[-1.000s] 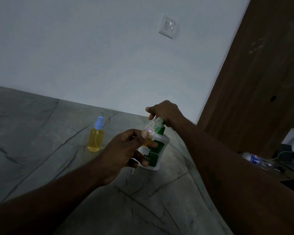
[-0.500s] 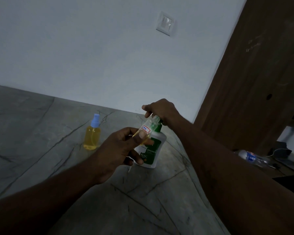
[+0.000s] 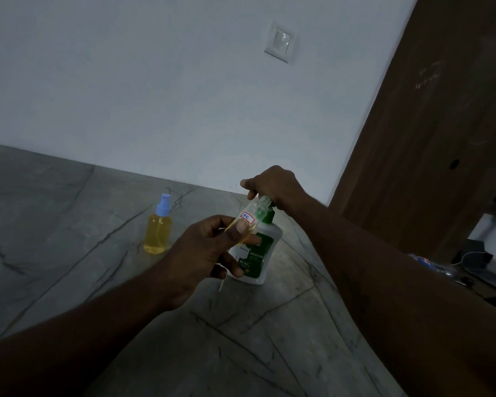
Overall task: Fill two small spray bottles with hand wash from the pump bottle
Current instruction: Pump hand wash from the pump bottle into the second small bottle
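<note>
Hardly anything has moved since half a second ago: both hands and both bottles sit where they did. The left hand (image 3: 204, 253) pinches the small spray bottle (image 3: 255, 209) between thumb and curled fingers, holding it uncapped and tilted, mouth up and to the right, just under the right hand. A little yellow liquid lies at its lower end by the thumb, and a white label faces the camera. A thin white strand hangs below this hand (possibly the sprayer's tube, though the dim light makes it hard to tell). The right hand (image 3: 272, 186) is curled down over the pump head, which it hides. The pump bottle (image 3: 258, 259), white with a green label and collar, stands upright on the grey veined stone surface (image 3: 69, 253), right behind the left hand. To the left, well apart, a second spray bottle (image 3: 158, 233) stands capped in blue and full of yellow liquid. On the far wall is a switch (image 3: 279, 41); a brown door (image 3: 427, 138) stands at right, with a plastic bottle (image 3: 430, 263) lying below it.
</note>
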A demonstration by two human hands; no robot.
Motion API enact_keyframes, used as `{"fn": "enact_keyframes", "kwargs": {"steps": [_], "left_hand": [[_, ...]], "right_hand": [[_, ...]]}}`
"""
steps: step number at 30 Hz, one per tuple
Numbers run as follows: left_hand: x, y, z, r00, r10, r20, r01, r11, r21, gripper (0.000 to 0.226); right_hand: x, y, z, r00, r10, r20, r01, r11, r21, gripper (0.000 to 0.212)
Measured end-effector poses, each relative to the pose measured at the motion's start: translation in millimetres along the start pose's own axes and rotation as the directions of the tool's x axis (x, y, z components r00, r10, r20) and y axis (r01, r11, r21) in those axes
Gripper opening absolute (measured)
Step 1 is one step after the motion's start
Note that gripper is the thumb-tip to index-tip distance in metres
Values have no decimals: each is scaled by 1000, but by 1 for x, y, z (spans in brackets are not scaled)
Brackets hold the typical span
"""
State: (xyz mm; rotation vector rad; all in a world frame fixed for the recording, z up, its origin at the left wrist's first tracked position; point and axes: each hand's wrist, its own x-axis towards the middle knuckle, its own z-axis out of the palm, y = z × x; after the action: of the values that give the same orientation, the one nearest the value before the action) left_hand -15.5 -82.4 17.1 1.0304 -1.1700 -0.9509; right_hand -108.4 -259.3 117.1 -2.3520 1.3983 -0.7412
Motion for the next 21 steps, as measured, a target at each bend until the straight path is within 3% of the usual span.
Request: {"fn": "enact_keyframes", "kwargs": {"steps": [3, 7, 21], "left_hand": [[0, 1, 0, 1000, 5, -1, -5, 1000, -17, 51], [0, 0, 0, 1000, 9, -3, -9, 1000, -17, 49], [0, -1, 0, 1000, -2, 3, 2, 1000, -25, 49]], "right_hand": [[4, -1, -1, 999, -29, -35, 27, 998, -54, 38], [1, 7, 2, 1000, -5, -2, 5, 999, 49, 37], [2, 1, 1, 1000, -28, -1, 28, 1000, -8, 40]]}}
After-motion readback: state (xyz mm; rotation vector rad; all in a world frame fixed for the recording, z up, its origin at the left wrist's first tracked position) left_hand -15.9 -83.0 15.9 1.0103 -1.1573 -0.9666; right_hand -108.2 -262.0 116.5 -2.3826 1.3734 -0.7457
